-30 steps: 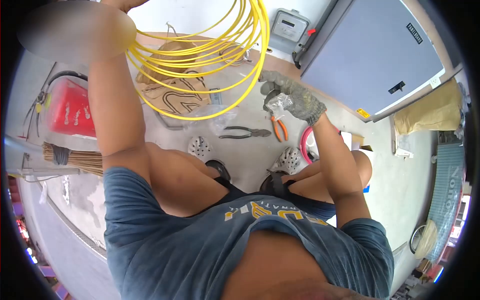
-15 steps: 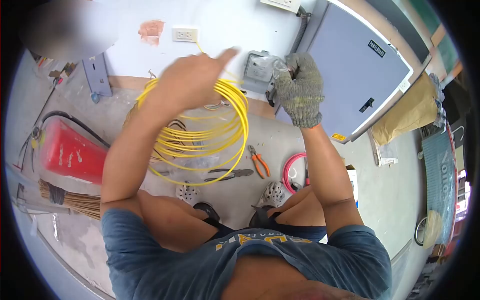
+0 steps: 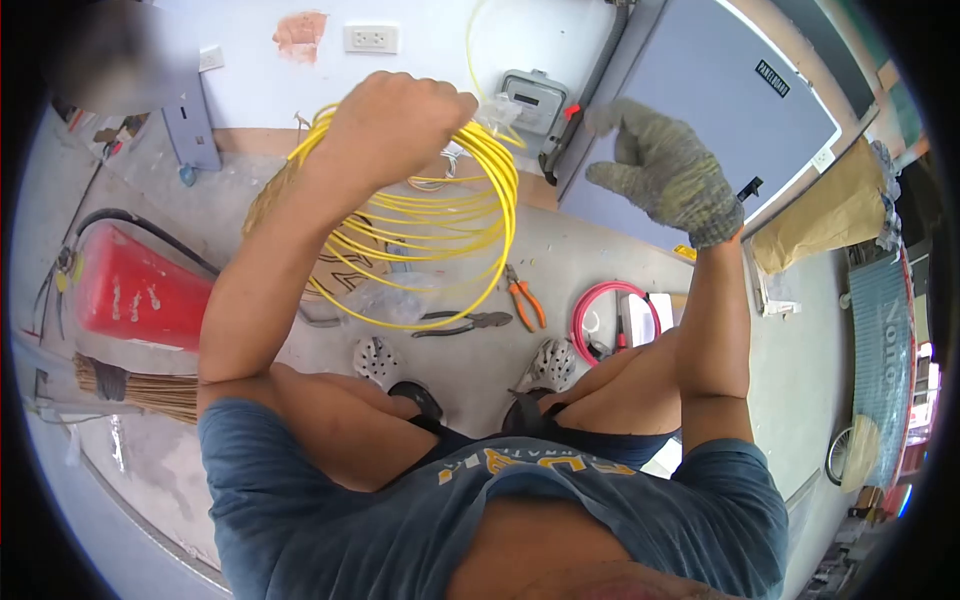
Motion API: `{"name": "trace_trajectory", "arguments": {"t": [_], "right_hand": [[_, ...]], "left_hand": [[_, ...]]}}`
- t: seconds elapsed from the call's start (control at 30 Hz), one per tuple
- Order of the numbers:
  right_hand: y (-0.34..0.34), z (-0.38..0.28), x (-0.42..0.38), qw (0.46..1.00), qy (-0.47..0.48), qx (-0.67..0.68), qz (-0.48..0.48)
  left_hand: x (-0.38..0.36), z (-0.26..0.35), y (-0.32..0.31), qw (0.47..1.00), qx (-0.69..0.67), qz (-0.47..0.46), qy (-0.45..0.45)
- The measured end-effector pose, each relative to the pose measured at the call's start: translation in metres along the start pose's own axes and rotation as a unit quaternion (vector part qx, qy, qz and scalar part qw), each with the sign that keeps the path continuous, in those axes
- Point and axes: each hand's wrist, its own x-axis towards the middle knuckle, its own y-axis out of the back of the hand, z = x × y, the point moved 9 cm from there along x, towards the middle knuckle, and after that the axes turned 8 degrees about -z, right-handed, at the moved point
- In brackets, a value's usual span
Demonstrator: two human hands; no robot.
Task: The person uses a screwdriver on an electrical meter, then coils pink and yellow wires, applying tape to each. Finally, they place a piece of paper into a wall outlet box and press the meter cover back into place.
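My bare left hand (image 3: 408,125) is closed in a fist at the top of a coil of yellow wire (image 3: 508,215), which hangs in loops above the floor. A loose end of the wire rises in front of the wall, and some clear plastic (image 3: 500,108) hangs beside the coil. On my right hand (image 3: 665,175) is a grey knitted glove. Its thumb and fingers are apart, in front of the grey panelboard door (image 3: 690,85), with nothing visible between them. A grey meter box (image 3: 533,100) stands between my hands, against the wall.
On the floor are orange-handled pliers (image 3: 524,302), dark-handled cutters (image 3: 465,323) and a coil of pink wire (image 3: 580,320). A red fire extinguisher (image 3: 145,285) and a broom (image 3: 150,390) are at left. A wall outlet (image 3: 371,39) sits above.
My right hand has moved right, away from the meter box and the clear plastic, and its fingers have spread. My left hand has curled its pointing finger in and shifted slightly with the coil.
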Motion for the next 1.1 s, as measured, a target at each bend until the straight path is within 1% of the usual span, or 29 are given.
{"name": "trace_trajectory", "arguments": {"t": [0.03, 0.07, 0.1, 0.13, 0.2, 0.23, 0.27, 0.3, 0.33, 0.37, 0.4, 0.43, 0.47, 0.53, 0.57, 0.63, 0.7, 0.73, 0.8, 0.83, 0.87, 0.9, 0.93, 1.0, 1.03, 1.07, 1.1], "right_hand": [[-0.001, 0.002, 0.003, 0.993, 0.061, 0.084, 0.053], [0.003, 0.004, 0.003, 0.973, 0.121, 0.166, 0.108], [0.004, -0.003, 0.008, 0.962, 0.128, 0.183, 0.155], [-0.004, -0.008, 0.016, 0.961, 0.124, 0.187, 0.159], [-0.013, -0.021, 0.028, 0.954, 0.168, 0.154, 0.195], [-0.02, -0.026, 0.033, 0.95, 0.21, 0.121, 0.198], [-0.019, -0.025, 0.034, 0.949, 0.211, 0.124, 0.198], [-0.018, -0.008, 0.038, 0.947, 0.152, 0.219, 0.18], [-0.022, 0.01, 0.041, 0.933, 0.091, 0.31, 0.158], [-0.021, 0.019, 0.038, 0.934, 0.093, 0.309, 0.151], [-0.012, 0.044, 0.028, 0.907, 0.063, 0.363, 0.206], [-0.008, 0.064, 0.021, 0.872, 0.032, 0.414, 0.26], [-0.01, 0.064, 0.023, 0.873, 0.034, 0.417, 0.253], [-0.024, 0.079, 0.021, 0.862, -0.041, 0.457, 0.215], [-0.026, 0.078, 0.019, 0.859, -0.049, 0.46, 0.22], [-0.033, 0.039, 0.029, 0.916, 0.021, 0.365, 0.168], [-0.044, 0.016, 0.041, 0.937, 0.056, 0.318, 0.133], [-0.06, 0.001, 0.054, 0.958, 0.083, 0.271, 0.046], [-0.084, -0.01, 0.066, 0.968, 0.119, 0.217, -0.045], [-0.081, -0.006, 0.064, 0.932, 0.185, 0.312, 0.011], [-0.074, 0.015, 0.059, 0.91, 0.119, 0.394, 0.048], [-0.068, 0.035, 0.05, 0.872, 0.059, 0.477, 0.095], [-0.068, 0.041, 0.053, 0.873, 0.064, 0.476, 0.085], [-0.08, 0.067, 0.057, 0.902, 0.01, 0.424, 0.081], [-0.092, 0.072, 0.063, 0.873, 0.145, 0.462, 0.064], [-0.089, 0.069, 0.058, 0.874, 0.143, 0.46, 0.071], [-0.083, 0.043, 0.047, 0.917, 0.203, 0.335, 0.068]], "left_hand": [[0.001, -0.002, 0.001, 1.0, 0.02, -0.014, 0.015], [0.003, -0.004, 0.002, 0.998, 0.04, -0.027, 0.03], [0.004, -0.001, 0.002, 0.998, 0.041, -0.03, 0.024], [0.003, 0.003, 0.004, 0.999, 0.029, -0.019, 0.017], [0.004, 0.009, 0.008, 1.0, 0.019, -0.012, 0.008], [0.003, 0.012, 0.011, 1.0, 0.011, -0.005, 0.004], [0.002, 0.012, 0.013, 1.0, 0.004, 0.002, 0.003], [0.001, 0.011, 0.012, 1.0, 0.004, 0.0, 0.006], [-0.001, 0.007, 0.015, 0.999, -0.019, 0.029, 0.008], [-0.004, 0.002, 0.018, 0.997, -0.043, 0.059, 0.012], [-0.005, -0.004, 0.017, 0.997, -0.046, 0.056, 0.021], [-0.005, -0.012, 0.012, 0.998, -0.04, 0.027, 0.028], [-0.005, -0.018, 0.006, 0.999, -0.034, -0.002, 0.032], [-0.005, -0.016, 0.003, 0.999, -0.035, 0.003, 0.014], [-0.002, -0.011, -0.001, 0.999, -0.036, -0.014, 0.005], [0.005, 0.004, -0.007, 0.998, -0.042, -0.035, -0.015], [0.006, 0.019, -0.007, 0.997, -0.052, -0.027, -0.041], [0.006, 0.02, -0.009, 0.997, -0.052, -0.03, -0.039], [0.005, 0.015, -0.012, 0.998, -0.046, -0.038, -0.013], [0.006, 0.012, -0.009, 0.998, -0.046, -0.037, -0.005], [0.006, 0.005, -0.008, 0.995, -0.063, -0.068, 0.025], [0.0, -0.008, -0.011, 0.99, -0.082, -0.098, 0.065], [-0.003, -0.015, -0.011, 0.989, -0.084, -0.1, 0.076], [-0.004, -0.022, -0.003, 0.992, -0.095, -0.046, 0.074], [-0.003, -0.024, 0.002, 0.991, -0.097, -0.038, 0.079], [0.0, -0.027, 0.007, 0.992, -0.097, -0.034, 0.072], [-0.001, -0.035, 0.012, 0.987, -0.146, -0.02, 0.067]]}}
